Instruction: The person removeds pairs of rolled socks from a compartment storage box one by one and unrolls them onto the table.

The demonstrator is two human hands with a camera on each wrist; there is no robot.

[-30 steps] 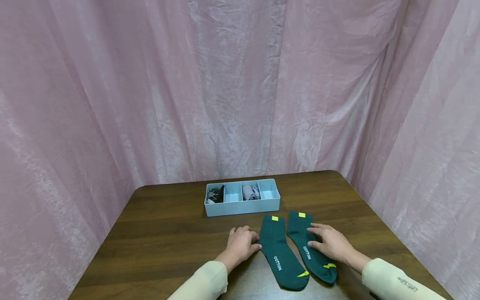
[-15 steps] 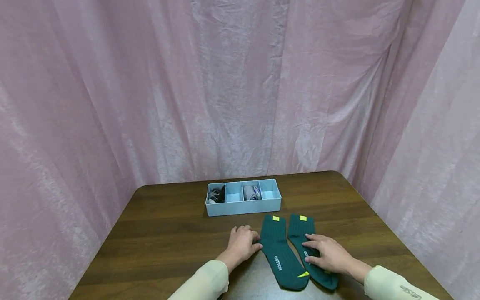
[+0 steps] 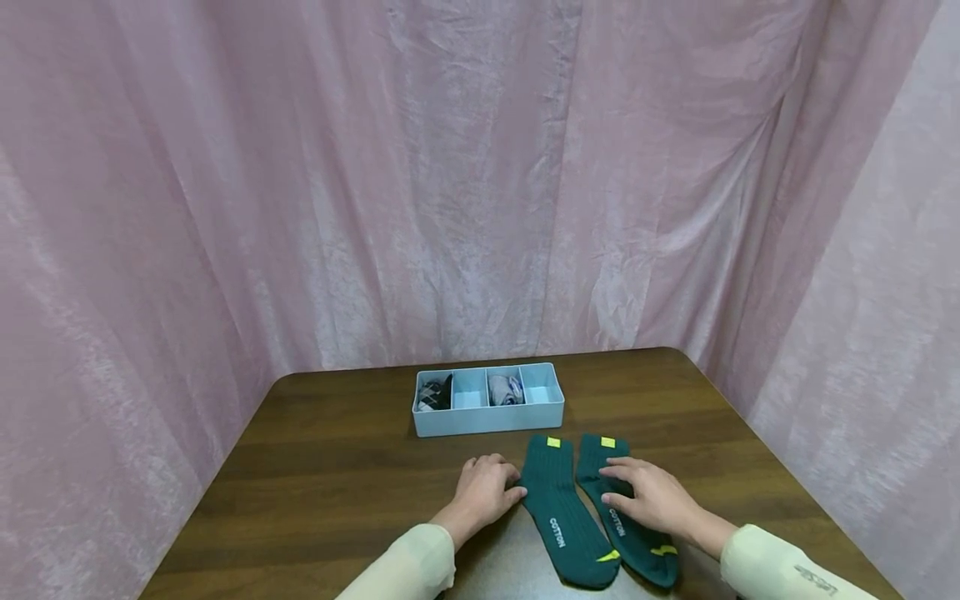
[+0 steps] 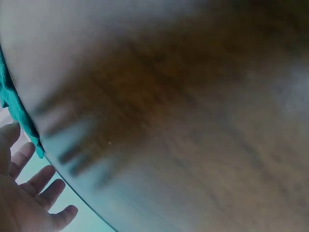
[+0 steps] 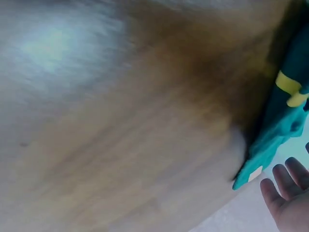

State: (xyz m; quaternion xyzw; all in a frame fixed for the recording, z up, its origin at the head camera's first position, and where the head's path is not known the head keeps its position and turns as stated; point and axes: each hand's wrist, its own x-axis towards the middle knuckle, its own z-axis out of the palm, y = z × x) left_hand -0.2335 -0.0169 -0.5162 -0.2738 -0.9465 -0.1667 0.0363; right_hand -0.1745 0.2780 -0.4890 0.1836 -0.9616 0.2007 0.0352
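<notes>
Two dark green ankle socks with yellow marks and "COTTON" lettering lie flat side by side in the head view, cuffs away from me. My left hand rests at the outer edge of the left sock, its thumb tip by the fabric. Over the right sock is my right hand, fingers extended across its middle and hiding part of it. Neither hand grips anything. In the left wrist view the fingers are spread; in the right wrist view a sock appears beside loosely extended fingers.
A light blue divided box stands behind the socks. Its leftmost compartment holds a dark patterned bundle; the third from the left holds a rolled grey bundle. Pink curtains hang behind the brown wooden table.
The right sock has slid slightly toward me, so its cuff is level with the left one's. My right hand has shifted a little left across it. The left hand stays put.
</notes>
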